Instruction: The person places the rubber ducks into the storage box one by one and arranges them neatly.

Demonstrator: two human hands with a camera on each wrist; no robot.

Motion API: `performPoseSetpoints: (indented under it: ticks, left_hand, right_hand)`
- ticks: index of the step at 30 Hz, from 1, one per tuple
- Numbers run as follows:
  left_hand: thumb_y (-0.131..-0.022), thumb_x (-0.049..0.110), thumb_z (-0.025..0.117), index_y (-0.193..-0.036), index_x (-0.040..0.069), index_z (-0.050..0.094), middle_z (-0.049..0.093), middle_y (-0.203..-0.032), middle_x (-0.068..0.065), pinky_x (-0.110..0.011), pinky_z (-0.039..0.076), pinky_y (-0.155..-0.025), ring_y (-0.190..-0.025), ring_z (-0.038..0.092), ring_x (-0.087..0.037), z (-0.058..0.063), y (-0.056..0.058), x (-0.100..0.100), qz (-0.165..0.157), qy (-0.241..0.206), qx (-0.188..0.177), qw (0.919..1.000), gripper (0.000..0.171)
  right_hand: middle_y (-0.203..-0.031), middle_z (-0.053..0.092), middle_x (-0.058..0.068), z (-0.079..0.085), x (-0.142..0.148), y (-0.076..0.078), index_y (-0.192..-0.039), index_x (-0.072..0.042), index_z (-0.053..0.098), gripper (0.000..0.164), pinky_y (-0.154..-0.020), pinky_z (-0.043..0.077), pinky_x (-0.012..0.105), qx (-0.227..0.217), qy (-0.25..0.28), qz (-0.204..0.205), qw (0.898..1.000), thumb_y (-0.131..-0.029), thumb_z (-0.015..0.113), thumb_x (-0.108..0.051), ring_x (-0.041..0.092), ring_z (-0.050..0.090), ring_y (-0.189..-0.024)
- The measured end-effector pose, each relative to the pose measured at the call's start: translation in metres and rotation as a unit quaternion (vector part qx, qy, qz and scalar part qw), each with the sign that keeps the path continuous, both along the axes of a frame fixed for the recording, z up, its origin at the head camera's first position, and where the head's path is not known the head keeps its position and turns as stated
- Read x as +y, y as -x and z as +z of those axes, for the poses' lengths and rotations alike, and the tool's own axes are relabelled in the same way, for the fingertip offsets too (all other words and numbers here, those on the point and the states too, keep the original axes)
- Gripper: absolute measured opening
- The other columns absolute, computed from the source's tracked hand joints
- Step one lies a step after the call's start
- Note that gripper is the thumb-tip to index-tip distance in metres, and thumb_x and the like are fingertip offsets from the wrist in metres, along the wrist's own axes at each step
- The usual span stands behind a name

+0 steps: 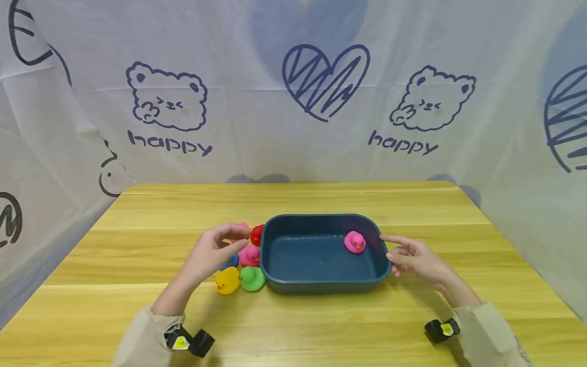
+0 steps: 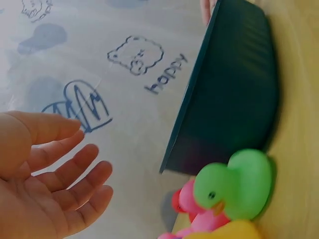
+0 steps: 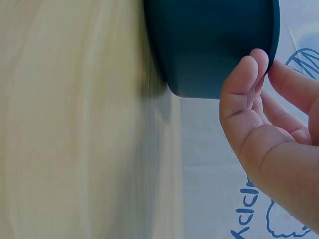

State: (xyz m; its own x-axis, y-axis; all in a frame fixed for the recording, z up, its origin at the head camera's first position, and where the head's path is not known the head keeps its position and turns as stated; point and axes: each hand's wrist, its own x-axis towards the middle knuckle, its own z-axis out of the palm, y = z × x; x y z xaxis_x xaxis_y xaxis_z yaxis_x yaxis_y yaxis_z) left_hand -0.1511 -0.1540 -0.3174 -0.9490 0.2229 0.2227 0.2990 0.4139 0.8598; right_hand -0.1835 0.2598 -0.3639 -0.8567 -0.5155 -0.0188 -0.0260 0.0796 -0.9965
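Observation:
A dark blue-green plastic bin (image 1: 321, 288) stands on the wooden table with one pink rubber duck (image 1: 355, 242) inside, near its right end. My right hand (image 1: 419, 262) holds the bin's right rim, the index finger at the top edge and the thumb and other fingers bent against the outer wall (image 3: 209, 45). My left hand (image 1: 220, 250) hovers over the ducks left of the bin, fingers loosely bent, nothing in it. Below it lie a green duck (image 1: 252, 279), a yellow duck (image 1: 228, 281), a pink duck (image 1: 249, 256), a blue duck (image 1: 233, 261) and a red duck (image 1: 257, 235).
Another pink piece (image 1: 243, 225) shows behind my left fingers, partly hidden. The wooden table (image 1: 321, 331) extends around the bin. A white printed cloth (image 1: 257, 127) hangs behind it and at the sides.

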Motion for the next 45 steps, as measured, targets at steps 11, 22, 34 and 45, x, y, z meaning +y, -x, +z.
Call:
performPoseSetpoints:
  ticks: [11,22,34,45]
  left_hand:
    - [-0.082,0.009,0.064,-0.105,-0.001,0.063,0.062,-0.102,-0.011,-0.03,0.048,-0.071,-0.088,0.054,-0.022,-0.009,0.015,-0.035,-0.071,0.05,-0.013,0.9961,0.025]
    - [-0.076,0.002,0.068,-0.107,-0.01,0.059,0.058,-0.105,-0.024,-0.027,0.048,-0.07,-0.088,0.051,-0.035,-0.029,0.023,-0.061,-0.147,0.025,-0.075,0.9859,0.035]
    - [-0.073,0.006,0.072,-0.108,-0.007,0.06,0.058,-0.103,-0.021,-0.029,0.046,-0.069,-0.083,0.049,-0.028,-0.038,0.029,-0.077,-0.209,0.06,-0.118,0.9688,0.04]
    - [-0.071,0.004,0.073,-0.107,-0.009,0.06,0.054,-0.08,-0.013,-0.021,0.043,-0.057,-0.065,0.049,-0.016,-0.039,0.029,-0.075,-0.238,0.062,-0.139,0.9593,0.04]
  right_hand:
    - [-0.073,0.056,0.002,-0.001,0.001,0.0,-0.133,0.014,0.023,0.055,-0.06,0.05,0.025,0.004,0.001,0.004,1.0,-0.09,0.051,-0.005,0.012,0.056,-0.064]
    - [-0.074,0.056,0.003,0.0,0.0,0.001,-0.134,0.012,0.025,0.052,-0.06,0.05,0.025,0.0,0.01,0.012,1.0,-0.09,0.05,-0.003,0.012,0.056,-0.064]
    - [-0.073,0.056,0.003,0.0,0.0,0.001,-0.134,0.011,0.026,0.052,-0.06,0.05,0.025,-0.003,0.011,0.013,1.0,-0.09,0.05,-0.003,0.012,0.056,-0.064]
    - [-0.073,0.057,0.003,0.001,0.0,0.0,-0.134,0.012,0.024,0.053,-0.06,0.05,0.025,0.003,-0.001,0.006,1.0,-0.09,0.05,-0.003,0.012,0.056,-0.064]
